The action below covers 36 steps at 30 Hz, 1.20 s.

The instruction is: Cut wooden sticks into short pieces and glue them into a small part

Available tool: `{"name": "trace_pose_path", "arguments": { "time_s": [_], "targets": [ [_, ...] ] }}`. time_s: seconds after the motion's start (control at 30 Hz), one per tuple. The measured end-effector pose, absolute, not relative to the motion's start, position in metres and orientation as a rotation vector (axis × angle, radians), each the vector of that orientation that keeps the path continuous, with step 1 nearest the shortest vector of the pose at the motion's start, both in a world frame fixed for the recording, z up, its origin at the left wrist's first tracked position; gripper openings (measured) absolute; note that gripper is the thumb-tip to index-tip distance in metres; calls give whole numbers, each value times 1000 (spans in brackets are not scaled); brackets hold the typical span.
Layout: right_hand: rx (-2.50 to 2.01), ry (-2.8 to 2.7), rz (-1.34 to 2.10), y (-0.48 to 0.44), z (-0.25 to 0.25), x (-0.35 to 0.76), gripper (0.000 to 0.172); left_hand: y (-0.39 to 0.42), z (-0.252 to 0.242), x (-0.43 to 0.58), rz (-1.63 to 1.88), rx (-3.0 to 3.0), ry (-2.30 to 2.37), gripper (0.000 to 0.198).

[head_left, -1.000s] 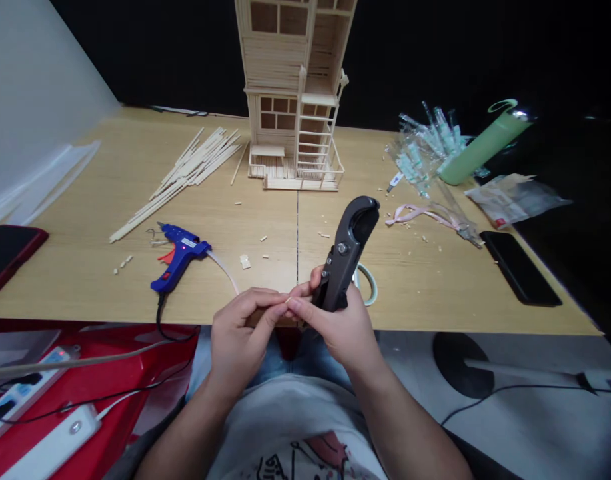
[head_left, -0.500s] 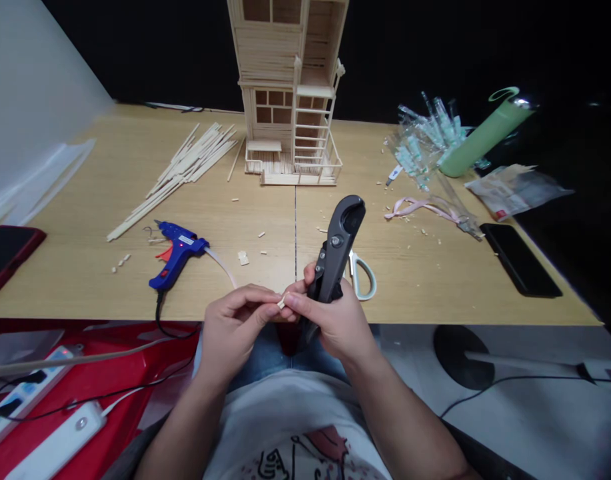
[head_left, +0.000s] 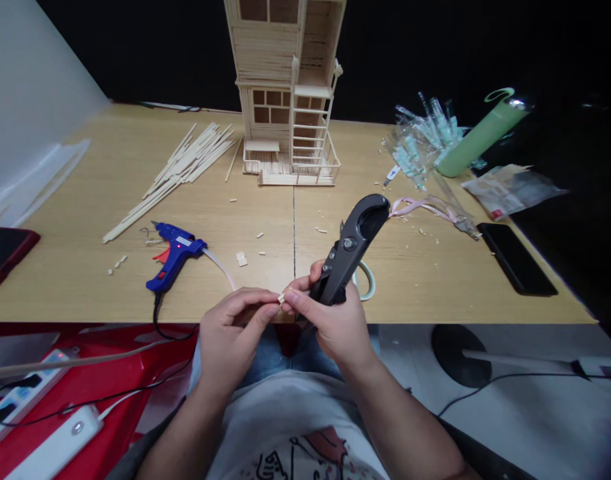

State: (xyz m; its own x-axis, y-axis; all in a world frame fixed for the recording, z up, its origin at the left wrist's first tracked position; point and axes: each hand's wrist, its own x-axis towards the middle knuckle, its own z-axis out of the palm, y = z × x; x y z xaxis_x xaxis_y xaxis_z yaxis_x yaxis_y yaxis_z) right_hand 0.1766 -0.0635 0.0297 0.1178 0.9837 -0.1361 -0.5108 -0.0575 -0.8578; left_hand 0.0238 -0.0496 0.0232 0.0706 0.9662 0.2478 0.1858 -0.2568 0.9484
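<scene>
My right hand (head_left: pixel 330 320) is closed round the handle of a black cutter (head_left: pixel 352 243), whose curved head points up and to the right. Its thumb and forefinger also pinch a tiny pale wooden piece (head_left: pixel 282 297). My left hand (head_left: pixel 232 327) meets it there, fingertips pinched on the same piece. Both hands hover at the near edge of the wooden table (head_left: pixel 435 280), above my lap. A stick-built model house (head_left: pixel 285 93) stands at the back centre.
A blue glue gun (head_left: pixel 174 253) with a glue stick and cord lies left of my hands. Loose wooden sticks (head_left: pixel 175 175) lie at the back left. Scissors (head_left: pixel 368 280) lie behind the cutter. Right: pink ribbon (head_left: pixel 425 208), plastic packets (head_left: pixel 420 143), green bottle (head_left: pixel 480 133), black phone (head_left: pixel 516 257). Power strips (head_left: pixel 45 433) lie below left.
The cutter's head has tilted further to the right. My view has drifted slightly, and both hands stay pinched together on the small wooden piece.
</scene>
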Motion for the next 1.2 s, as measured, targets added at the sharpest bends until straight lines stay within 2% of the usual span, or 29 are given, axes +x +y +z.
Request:
{"name": "trace_pose_path", "arguments": {
  "time_s": [0.13, 0.43, 0.6, 0.77, 0.97, 1.2],
  "targets": [
    [-967, -696, 1324, -65, 31, 174, 41, -50, 26, 24, 1205, 1492, 1216, 1],
    [-1007, -754, 1252, -69, 34, 172, 38, -47, 30, 26, 1114, 1380, 1175, 10],
    [-1009, -881, 1402, -87, 34, 187, 31, -40, 36, 20, 1144, 1443, 1247, 13],
    [-1203, -1173, 1557, -112, 38, 199, 41, -37, 43, 13, 1175, 1547, 1328, 15],
    [-1342, -1368, 1437, -121, 40, 198, 62, -40, 50, 11, 1089, 1696, 1312, 16],
    [-1392, -1478, 1269, -119, 47, 203, 61, -33, 50, 10, 886, 1369, 1072, 24]
  ]
}}
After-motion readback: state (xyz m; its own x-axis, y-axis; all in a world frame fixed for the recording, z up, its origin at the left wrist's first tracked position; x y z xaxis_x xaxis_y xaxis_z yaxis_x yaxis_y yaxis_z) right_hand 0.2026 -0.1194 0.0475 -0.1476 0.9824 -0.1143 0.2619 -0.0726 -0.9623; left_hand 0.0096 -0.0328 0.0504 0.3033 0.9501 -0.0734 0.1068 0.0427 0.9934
